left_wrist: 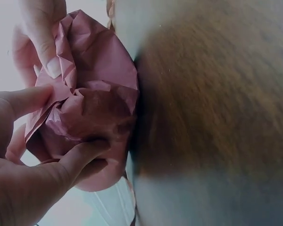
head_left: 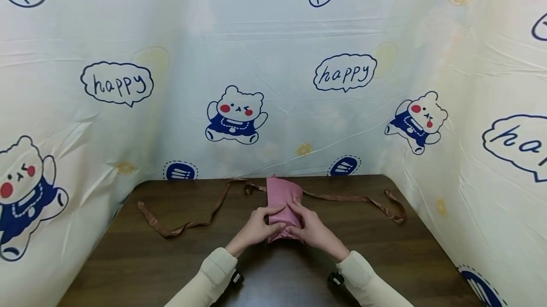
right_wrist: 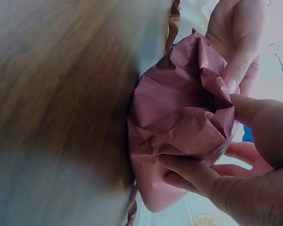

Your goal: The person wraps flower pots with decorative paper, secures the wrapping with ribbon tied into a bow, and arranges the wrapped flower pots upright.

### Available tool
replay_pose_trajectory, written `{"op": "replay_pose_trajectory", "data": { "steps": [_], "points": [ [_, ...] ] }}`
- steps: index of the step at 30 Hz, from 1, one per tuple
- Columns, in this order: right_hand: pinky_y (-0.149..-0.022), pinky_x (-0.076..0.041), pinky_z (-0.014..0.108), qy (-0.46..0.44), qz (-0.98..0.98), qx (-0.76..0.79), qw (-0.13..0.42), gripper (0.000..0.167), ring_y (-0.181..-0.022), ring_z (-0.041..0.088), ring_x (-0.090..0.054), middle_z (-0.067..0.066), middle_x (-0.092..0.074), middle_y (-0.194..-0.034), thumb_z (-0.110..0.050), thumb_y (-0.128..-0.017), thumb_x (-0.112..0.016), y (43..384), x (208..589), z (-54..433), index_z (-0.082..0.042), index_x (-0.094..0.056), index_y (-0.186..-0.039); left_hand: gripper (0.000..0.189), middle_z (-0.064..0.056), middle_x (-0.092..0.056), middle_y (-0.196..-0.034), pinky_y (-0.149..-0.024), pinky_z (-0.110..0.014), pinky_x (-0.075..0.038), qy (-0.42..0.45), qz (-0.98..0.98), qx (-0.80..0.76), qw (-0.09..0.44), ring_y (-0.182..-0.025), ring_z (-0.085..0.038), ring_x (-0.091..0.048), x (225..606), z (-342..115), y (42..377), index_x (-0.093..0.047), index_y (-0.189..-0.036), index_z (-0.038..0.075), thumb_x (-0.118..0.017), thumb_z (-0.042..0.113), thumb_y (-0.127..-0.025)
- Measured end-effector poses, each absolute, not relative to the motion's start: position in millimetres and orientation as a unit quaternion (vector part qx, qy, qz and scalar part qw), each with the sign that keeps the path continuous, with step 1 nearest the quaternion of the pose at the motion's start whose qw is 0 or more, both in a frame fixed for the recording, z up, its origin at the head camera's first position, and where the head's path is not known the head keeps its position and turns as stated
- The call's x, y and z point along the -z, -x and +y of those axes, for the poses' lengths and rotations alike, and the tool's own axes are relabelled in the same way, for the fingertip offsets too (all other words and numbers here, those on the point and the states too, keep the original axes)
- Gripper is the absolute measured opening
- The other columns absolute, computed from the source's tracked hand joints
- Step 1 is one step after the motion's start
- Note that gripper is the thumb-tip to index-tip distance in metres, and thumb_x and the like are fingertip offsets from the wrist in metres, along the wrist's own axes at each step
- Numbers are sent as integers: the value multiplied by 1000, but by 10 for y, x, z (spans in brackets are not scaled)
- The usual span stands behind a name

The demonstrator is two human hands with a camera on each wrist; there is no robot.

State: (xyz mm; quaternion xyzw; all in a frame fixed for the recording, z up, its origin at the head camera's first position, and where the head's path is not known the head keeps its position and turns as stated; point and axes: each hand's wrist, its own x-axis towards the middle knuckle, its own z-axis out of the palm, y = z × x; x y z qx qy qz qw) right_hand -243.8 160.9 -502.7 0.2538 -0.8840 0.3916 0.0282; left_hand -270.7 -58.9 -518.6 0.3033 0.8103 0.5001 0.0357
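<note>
A pink paper-wrapped parcel (head_left: 279,193) lies at the middle of the table's far half, its near end crumpled into folds. My left hand (head_left: 256,226) grips its left side at that end, thumb against the folded paper and fingers over the top. From the right, my right hand (head_left: 314,228) pinches the same end, its fingertips close to those of the left. Gathered pleats (left_wrist: 92,110) and a small gap in the paper show in the left wrist view. What the paper wraps is hidden. A brown ribbon (head_left: 342,198) passes behind or under the parcel, out to both sides.
The dark wooden table (head_left: 141,269) ends at the back against a pale curtain (head_left: 282,36) printed with bears and words, which also hangs at both sides. The ribbon's left tail (head_left: 171,233) bends toward the near side; its right end curls near the table's right edge.
</note>
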Motion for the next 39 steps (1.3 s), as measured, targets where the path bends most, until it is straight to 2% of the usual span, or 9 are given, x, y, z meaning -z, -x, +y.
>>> {"op": "replay_pose_trajectory", "data": {
  "steps": [7,12,14,15,17,21,26,29,39],
  "points": [
    [-109,-41,54,-264,-879,-396,41,73,-144,42,-38,31,-30,-158,-5,-90,-76,2444,5022,1582,1,-40,-154,54,-14,-61,-141,-71,-25,-48,-305,805,-509,18,-80,-11,-58,5176,-616,2750,-60,-142,9,-77,16,-92],
    [-111,-39,52,-273,-877,-390,64,74,-146,41,-35,31,-28,-159,-6,-91,-76,2561,4987,1563,2,-39,-154,55,-13,-59,-144,-70,-23,-50,-299,799,-522,16,-80,-9,-61,5084,-632,2848,-59,-143,12,-77,15,-92],
    [-111,-39,52,-275,-875,-392,73,74,-146,42,-33,31,-27,-160,-6,-91,-76,2630,4952,1559,2,-38,-154,54,-14,-59,-143,-65,-23,-50,-297,797,-525,18,-67,-10,-58,5035,-635,2916,-59,-144,13,-76,14,-92],
    [-111,-39,52,-274,-875,-392,75,75,-147,41,-32,30,-27,-160,-5,-91,-76,2673,4935,1560,1,-38,-155,54,-15,-60,-143,-67,-23,-50,-298,797,-525,14,-73,-9,-59,5008,-635,2955,-59,-143,12,-76,14,-92],
    [-110,-40,53,-277,-872,-394,82,75,-147,43,-32,30,-26,-160,-5,-91,-75,2759,4904,1561,2,-37,-155,54,-15,-59,-143,-65,-23,-50,-298,797,-525,15,-71,-11,-59,4963,-637,3042,-59,-144,12,-76,14,-93],
    [-109,-42,53,-283,-873,-389,81,75,-147,43,-32,30,-25,-161,-6,-93,-74,2967,4889,1576,2,-35,-156,55,-18,-55,-146,-71,-26,-50,-302,798,-522,18,-89,-17,-61,4910,-630,3241,-57,-145,9,-75,11,-93],
    [-108,-45,53,-285,-875,-387,65,75,-146,43,-34,31,-23,-162,-5,-93,-73,3222,4907,1588,0,-33,-157,56,-19,-59,-142,-68,-25,-49,-293,798,-526,26,-75,-18,-61,4968,-611,3491,-56,-145,8,-75,8,-93],
    [-109,-44,52,-281,-876,-388,54,75,-147,42,-33,30,-23,-163,-5,-93,-73,3323,4940,1579,-1,-34,-157,56,-19,-61,-139,-70,-25,-48,-284,798,-532,25,-79,-15,-60,5037,-603,3589,-56,-145,8,-75,7,-92],
    [-109,-44,52,-271,-884,-380,31,74,-146,42,-36,32,-24,-161,-7,-94,-73,3379,5067,1546,1,-34,-156,56,-21,-66,-131,-66,-24,-47,-271,803,-529,44,-62,-10,-55,5172,-638,3621,-56,-144,3,-75,7,-92]
  ]
}}
